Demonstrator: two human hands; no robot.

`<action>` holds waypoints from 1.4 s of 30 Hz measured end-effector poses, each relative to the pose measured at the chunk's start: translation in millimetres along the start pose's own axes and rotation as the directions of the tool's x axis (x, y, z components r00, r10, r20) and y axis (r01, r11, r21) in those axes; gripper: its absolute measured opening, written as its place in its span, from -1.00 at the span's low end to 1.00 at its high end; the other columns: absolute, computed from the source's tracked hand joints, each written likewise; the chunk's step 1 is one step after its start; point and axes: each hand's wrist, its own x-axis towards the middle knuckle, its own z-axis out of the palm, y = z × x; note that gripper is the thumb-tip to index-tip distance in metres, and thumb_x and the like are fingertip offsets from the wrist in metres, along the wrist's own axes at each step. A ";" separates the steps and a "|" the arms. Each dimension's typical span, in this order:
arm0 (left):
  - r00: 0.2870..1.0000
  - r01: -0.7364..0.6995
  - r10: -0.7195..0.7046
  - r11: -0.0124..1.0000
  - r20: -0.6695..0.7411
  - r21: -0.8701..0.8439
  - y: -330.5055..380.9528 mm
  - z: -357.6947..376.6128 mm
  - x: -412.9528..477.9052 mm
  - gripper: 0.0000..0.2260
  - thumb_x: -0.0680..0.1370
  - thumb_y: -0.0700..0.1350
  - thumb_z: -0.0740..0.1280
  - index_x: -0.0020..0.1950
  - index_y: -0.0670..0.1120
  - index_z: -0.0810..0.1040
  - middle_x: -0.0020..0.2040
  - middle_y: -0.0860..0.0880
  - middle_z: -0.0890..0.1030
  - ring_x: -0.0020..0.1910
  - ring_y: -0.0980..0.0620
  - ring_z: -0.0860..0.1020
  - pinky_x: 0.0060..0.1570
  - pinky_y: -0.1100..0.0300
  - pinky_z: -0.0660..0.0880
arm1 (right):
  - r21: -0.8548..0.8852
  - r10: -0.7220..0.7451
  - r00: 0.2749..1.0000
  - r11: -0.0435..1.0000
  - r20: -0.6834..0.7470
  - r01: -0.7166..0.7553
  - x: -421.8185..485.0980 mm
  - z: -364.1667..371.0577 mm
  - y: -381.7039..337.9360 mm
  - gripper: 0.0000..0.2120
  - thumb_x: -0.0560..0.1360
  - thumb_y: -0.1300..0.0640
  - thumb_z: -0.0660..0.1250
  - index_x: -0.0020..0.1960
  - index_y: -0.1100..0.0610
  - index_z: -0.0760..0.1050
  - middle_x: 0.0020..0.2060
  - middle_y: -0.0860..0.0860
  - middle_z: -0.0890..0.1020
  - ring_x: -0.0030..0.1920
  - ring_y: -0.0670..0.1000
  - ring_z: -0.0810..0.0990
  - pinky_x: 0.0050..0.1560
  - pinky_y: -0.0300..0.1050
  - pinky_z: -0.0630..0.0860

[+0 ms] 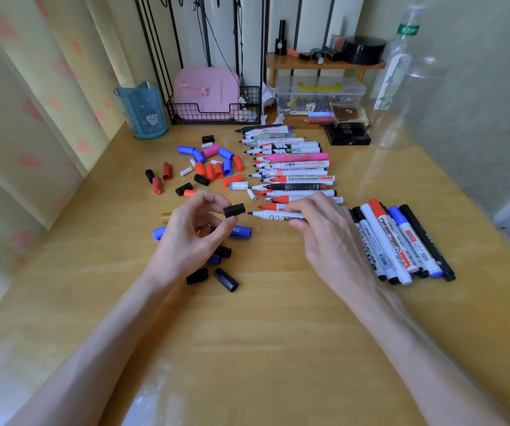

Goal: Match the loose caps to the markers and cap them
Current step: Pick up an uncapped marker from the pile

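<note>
The left hand [192,235] pinched a black cap [234,210] between the thumb and the first finger, with the other fingers curled in. The cap was held up over the table [278,333], and its open end faced the right hand [318,229]. The right hand held a white marker [273,214] with its fingers curled round the body. The marker lay almost flat, and its dark tip pointed at the cap. The tip and the cap were just beside each other but not touching.

Behind the hands, a row of open markers [293,167] lay side by side on the table, with all their tips pointing left. To the left of that row was a heap of loose caps [213,162] in red, blue, black, white and pink. More caps lay under and near the left hand. One was a blue cap [241,232], and two black caps [196,276] lay close to the wrist.

To the right of the right hand, a bunch of capped markers [401,241] lay close together, touching each other.

At the back of the table stood a blue cup [143,110] on the left. Next to it was a black wire basket [213,113] with a pink thing [206,90] in it. A clear plastic box [319,93] sat under a little wooden shelf [324,64], and a tall clear bottle [401,78] stood on the right
</note>
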 end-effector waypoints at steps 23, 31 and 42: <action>0.967 -0.241 0.188 0.893 0.173 0.380 1.0 3.8 -5.4 -0.87 0.64 -0.12 0.41 0.18 -0.04 0.68 -0.14 0.30 0.56 -0.19 0.24 0.53 -0.14 0.46 0.37 | 0.121 -0.086 0.995 0.990 0.059 0.078 -3.4 0.0 -5.0 -0.82 0.60 0.25 0.41 0.17 0.08 0.59 -0.02 -0.09 0.67 -0.02 0.04 0.59 0.02 0.14 0.49; 0.956 -0.289 0.243 0.877 0.165 0.383 8.5 4.0 -8.2 -0.88 0.65 -0.14 0.38 0.15 -0.06 0.68 -0.19 0.32 0.49 -0.20 0.22 0.50 -0.14 0.45 0.35 | 0.161 -0.058 0.998 0.985 0.014 0.055 -2.4 3.5 -6.4 -0.78 0.53 0.36 0.42 0.10 0.10 0.62 -0.08 -0.12 0.70 -0.04 0.00 0.64 0.00 0.14 0.51; 0.956 -0.267 0.202 0.899 0.212 0.348 6.3 4.0 -6.8 -0.85 0.70 -0.02 0.28 0.18 -0.02 0.60 -0.03 0.21 0.57 -0.09 0.14 0.56 -0.10 0.34 0.44 | 0.190 -0.034 0.995 0.982 0.093 0.015 -3.2 3.6 -11.1 -0.75 0.66 0.10 0.33 0.31 0.04 0.62 0.11 -0.10 0.69 0.12 0.00 0.63 0.14 0.08 0.51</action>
